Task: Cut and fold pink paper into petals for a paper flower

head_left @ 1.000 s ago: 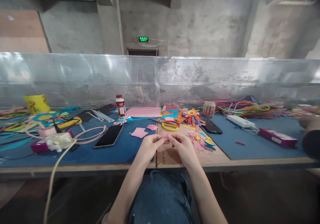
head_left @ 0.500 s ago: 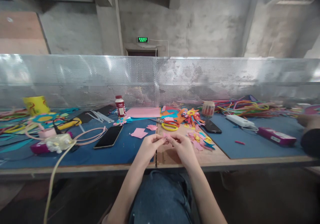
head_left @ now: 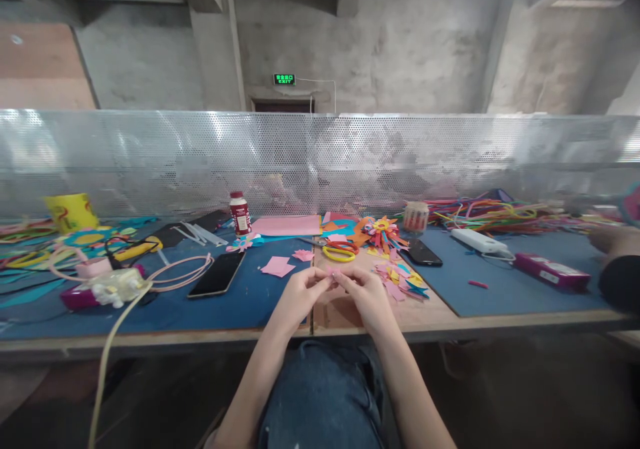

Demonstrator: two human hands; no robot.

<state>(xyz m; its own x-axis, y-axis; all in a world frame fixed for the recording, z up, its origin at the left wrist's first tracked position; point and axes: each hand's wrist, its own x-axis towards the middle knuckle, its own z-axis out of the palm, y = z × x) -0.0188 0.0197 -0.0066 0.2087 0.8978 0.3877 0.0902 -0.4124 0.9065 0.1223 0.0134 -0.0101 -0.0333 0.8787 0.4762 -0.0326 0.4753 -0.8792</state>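
Note:
My left hand [head_left: 304, 294] and my right hand [head_left: 364, 294] meet at the front of the table, fingertips pinched together. Between them is a small piece of pink paper [head_left: 333, 273], mostly covered by the fingers. Just beyond my hands lie scissors [head_left: 339, 253] with yellow and red handles. Pink paper squares [head_left: 278, 267] and a cut pink paper flower shape [head_left: 303, 255] are to the left of the scissors. To the right of my right hand is a heap of pink, yellow and blue paper scraps [head_left: 404, 279], with a many-coloured paper flower [head_left: 382, 232] behind it.
A dark phone [head_left: 218, 275] lies left, another phone [head_left: 424, 251] right. A red-labelled bottle [head_left: 241, 213] stands near the perforated metal screen [head_left: 400, 162]. A purple-and-clear device with a cord [head_left: 107, 287] is far left. Another person's hand [head_left: 617, 241] shows at the right edge.
My hands stay almost in place, with slight finger movement on the pink paper. At the right edge, the other person's hand has shifted a little, and a blue-and-pink item there sits higher.

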